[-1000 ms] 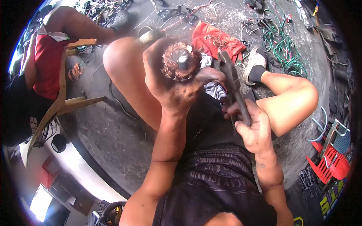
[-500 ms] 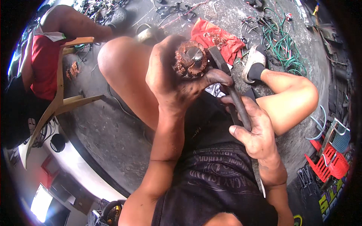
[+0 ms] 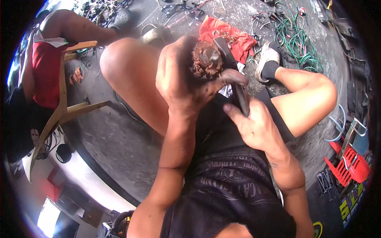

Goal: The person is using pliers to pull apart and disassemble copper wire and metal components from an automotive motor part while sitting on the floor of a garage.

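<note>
My left hand (image 3: 176, 81) is closed around a round motor part with copper windings (image 3: 207, 59), holding it up between my knees. Frayed copper wire surrounds a metal shaft end at its centre. Its far side is hidden by my fingers. Against its right side lies a dark metal bar-like tool (image 3: 243, 101); my left thumb reaches across it. My right hand (image 3: 256, 125) is closed around the lower end of this tool, thumb on the near side. The tool's exact kind is not clear.
A red cloth (image 3: 226, 33) with copper scraps lies ahead on the floor. Tangled green wires (image 3: 295, 39) are at the far right. At left another person sits beside a wooden chair frame (image 3: 63, 91). A red plastic rack (image 3: 349, 166) stands at right.
My right hand and the tool have moved up and left, closer to the motor part. The motor part has shifted slightly right and tilted in my left hand.
</note>
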Tool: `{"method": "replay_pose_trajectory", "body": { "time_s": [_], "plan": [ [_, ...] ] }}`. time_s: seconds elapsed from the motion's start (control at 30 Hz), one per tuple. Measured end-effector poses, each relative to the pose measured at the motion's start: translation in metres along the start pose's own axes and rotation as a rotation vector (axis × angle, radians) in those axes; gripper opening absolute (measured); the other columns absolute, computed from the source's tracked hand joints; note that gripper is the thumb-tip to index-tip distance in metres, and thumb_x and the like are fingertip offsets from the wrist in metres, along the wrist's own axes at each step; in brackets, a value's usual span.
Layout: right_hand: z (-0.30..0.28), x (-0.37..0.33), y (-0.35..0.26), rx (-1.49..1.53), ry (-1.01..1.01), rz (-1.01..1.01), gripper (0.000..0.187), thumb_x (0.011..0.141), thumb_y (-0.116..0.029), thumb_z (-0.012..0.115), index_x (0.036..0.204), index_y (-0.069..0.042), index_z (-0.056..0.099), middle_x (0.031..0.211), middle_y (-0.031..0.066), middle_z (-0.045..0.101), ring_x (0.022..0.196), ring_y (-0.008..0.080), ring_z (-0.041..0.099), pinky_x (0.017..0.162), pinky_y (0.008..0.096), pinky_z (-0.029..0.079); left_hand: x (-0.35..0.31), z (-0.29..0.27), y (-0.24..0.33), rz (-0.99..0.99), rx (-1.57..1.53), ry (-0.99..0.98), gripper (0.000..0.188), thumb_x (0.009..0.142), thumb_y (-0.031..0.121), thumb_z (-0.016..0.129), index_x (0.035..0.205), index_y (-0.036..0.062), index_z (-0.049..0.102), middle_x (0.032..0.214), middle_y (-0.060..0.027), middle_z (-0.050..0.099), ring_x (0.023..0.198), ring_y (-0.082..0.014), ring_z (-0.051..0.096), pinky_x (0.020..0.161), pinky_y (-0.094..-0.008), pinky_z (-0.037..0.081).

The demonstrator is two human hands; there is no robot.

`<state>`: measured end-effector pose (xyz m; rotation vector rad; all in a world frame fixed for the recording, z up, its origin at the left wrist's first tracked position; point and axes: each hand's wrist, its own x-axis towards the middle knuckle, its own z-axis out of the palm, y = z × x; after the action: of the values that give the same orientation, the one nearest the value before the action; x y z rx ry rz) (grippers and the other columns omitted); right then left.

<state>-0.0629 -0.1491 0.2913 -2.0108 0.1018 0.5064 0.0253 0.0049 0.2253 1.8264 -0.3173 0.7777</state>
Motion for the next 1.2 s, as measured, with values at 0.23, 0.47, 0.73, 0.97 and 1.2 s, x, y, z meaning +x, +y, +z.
{"method": "replay_pose_trajectory", "body": {
  "time_s": [0.23, 0.47, 0.73, 0.97, 1.2],
  "plan": [
    [0.026, -0.008, 0.004, 1.400, -0.535, 0.349, 0.016, 0.093, -0.012, 0.061, 0.099, -0.007, 0.046, 0.075, 0.0006, 0.040, 0.058, 0.0085, 0.036, 0.049, 0.0241, 0.025, -0.001, 0.004, 0.022, -0.545, -0.616, 0.164, 0.076, 0.061, 0.042, 0.092, 0.111, -0.0011, 0.053, 0.093, -0.0029, 0.059, 0.079, -0.0119, 0.057, 0.072, -0.0257, 0.049],
    [0.026, -0.015, 0.017, 1.077, -0.344, 0.201, 0.047, 0.072, -0.014, 0.067, 0.112, 0.000, 0.047, 0.079, -0.0001, 0.042, 0.068, 0.0101, 0.043, 0.059, 0.0241, 0.035, -0.009, -0.005, -0.007, -0.619, -0.660, 0.176, 0.073, 0.084, 0.062, 0.060, 0.119, -0.0011, 0.051, 0.100, -0.0165, 0.067, 0.082, -0.0275, 0.069, 0.076, -0.0384, 0.057],
    [-0.041, -0.020, 0.038, 0.328, 0.100, 0.002, 0.038, 0.081, -0.004, 0.077, 0.112, 0.000, 0.056, 0.103, 0.0061, 0.059, 0.090, 0.0104, 0.058, 0.083, 0.0266, 0.048, -0.008, -0.010, -0.005, -0.604, -0.658, 0.227, 0.066, 0.087, 0.059, 0.060, 0.117, 0.0003, 0.052, 0.097, -0.0163, 0.066, 0.082, -0.0278, 0.068, 0.075, -0.0396, 0.058],
    [-0.035, -0.016, 0.045, 0.969, -0.221, -0.011, 0.064, 0.067, -0.002, 0.052, 0.131, 0.005, 0.051, 0.150, 0.0193, 0.037, 0.133, 0.0292, 0.045, 0.110, 0.0448, 0.037, -0.001, -0.008, 0.012, -0.612, -0.694, 0.130, 0.071, 0.074, 0.049, 0.082, 0.113, -0.0020, 0.053, 0.094, -0.0045, 0.060, 0.086, -0.0139, 0.059, 0.077, -0.0255, 0.049],
    [-0.043, -0.019, 0.001, 0.601, -0.258, 0.080, 0.083, 0.063, 0.003, 0.046, 0.145, 0.006, 0.035, 0.149, 0.0137, 0.039, 0.142, 0.0210, 0.033, 0.115, 0.0339, 0.024, -0.005, -0.007, 0.012, -0.310, -0.361, -0.019, 0.095, 0.051, 0.057, 0.087, 0.113, -0.0054, 0.053, 0.099, -0.0072, 0.061, 0.087, -0.0152, 0.062, 0.078, -0.0290, 0.053]
  ]
}}
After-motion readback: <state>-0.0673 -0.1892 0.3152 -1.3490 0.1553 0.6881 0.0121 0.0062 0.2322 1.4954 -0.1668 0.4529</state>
